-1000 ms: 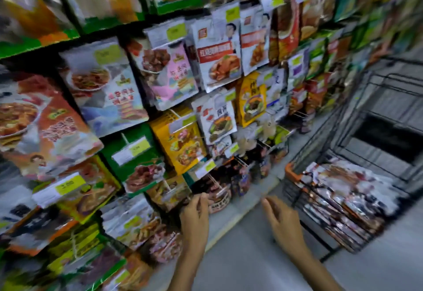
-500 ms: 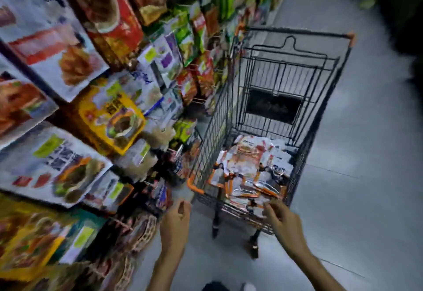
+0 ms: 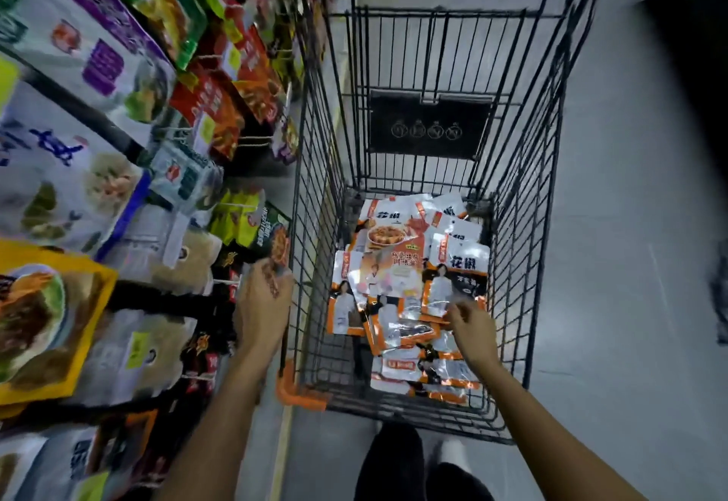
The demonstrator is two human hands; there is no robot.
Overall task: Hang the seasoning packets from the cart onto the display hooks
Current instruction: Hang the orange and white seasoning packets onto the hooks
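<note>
Grey shop floor (image 3: 630,224), dim aisle. From 8 to 11 o'clock, hanging display packets (image 3: 78,67) crowd just beside 1 black wire cart (image 3: 524,185). Seasoning packets (image 3: 398,276) heap in its bottom, too overlapped to count. 2 hands: right hand (image 3: 470,327) over the heap, left hand (image 3: 264,303) at the cart's left wall. Whether either grasps anything, I cannot tell.
</note>
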